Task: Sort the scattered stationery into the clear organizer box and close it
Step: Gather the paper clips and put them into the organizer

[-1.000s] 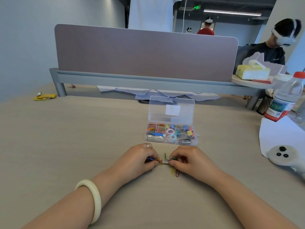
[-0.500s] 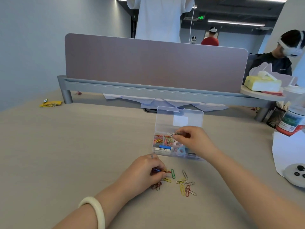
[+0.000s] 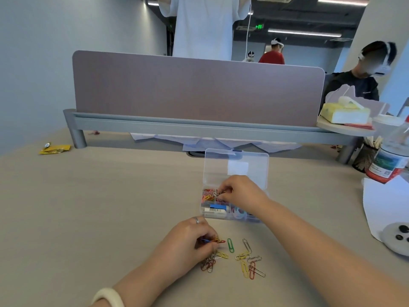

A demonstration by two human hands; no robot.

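The clear organizer box [image 3: 236,167] stands on the desk with its lid upright. My right hand [image 3: 241,191] hovers over its far left compartment, fingers pinched on a few paper clips [image 3: 215,193] above the coloured clips lying there. An eraser [image 3: 215,209] and tape rings [image 3: 239,212] fill the near compartments. In front of the box, several loose coloured paper clips [image 3: 247,260] are scattered on the desk. My left hand [image 3: 188,242] rests on the desk at their left edge, pinching a small bunch of clips [image 3: 215,240].
A divider panel [image 3: 197,89] closes off the far side of the desk. At the right stand a water bottle [image 3: 391,160], white paper [image 3: 385,202] and a grey controller [image 3: 398,238]. A yellow wrapper [image 3: 54,149] lies far left. People sit and stand beyond the divider.
My right hand lifted clips from the pile and carried them to the box's far left compartment. My left hand stayed at the pile, which now lies spread out.
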